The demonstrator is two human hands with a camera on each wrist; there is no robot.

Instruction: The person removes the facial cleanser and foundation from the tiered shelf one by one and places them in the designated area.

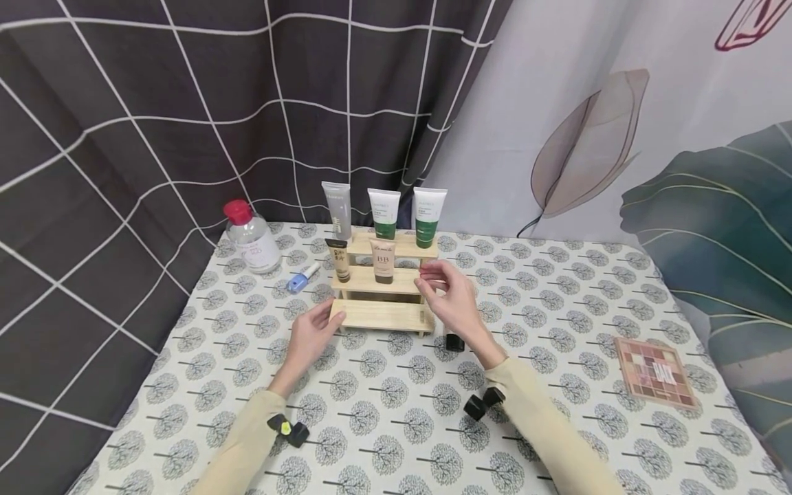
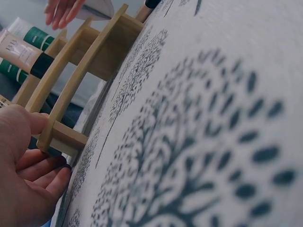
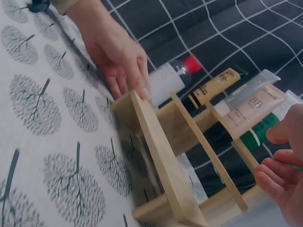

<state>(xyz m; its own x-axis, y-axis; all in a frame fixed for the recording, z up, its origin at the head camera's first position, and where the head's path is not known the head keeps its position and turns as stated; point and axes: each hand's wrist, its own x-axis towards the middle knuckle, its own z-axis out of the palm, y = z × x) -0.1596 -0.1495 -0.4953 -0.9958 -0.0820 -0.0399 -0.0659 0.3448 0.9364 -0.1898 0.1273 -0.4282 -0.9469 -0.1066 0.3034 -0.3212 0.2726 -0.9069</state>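
A three-step wooden display stand (image 1: 383, 315) stands on the tree-print cloth. My left hand (image 1: 311, 337) grips the left end of its lowest step, thumb on top and fingers below. My right hand (image 1: 450, 295) is beside the right end of the middle step, fingers loosely bent with nothing visible in them. On the middle step stand a small gold tube with a black cap (image 1: 338, 260) and a beige BB cream tube (image 1: 383, 261). The top step holds a grey tube (image 1: 337, 210) and two white-and-green tubes, one on the right (image 1: 428, 216) and one in the middle (image 1: 384, 213).
A clear bottle with a red cap (image 1: 254, 240) stands at the back left. Near it lies a small blue bottle with a white cap (image 1: 303, 278). A black-capped item (image 1: 454, 342) lies partly behind my right wrist. An eyeshadow palette (image 1: 656, 372) lies far right.
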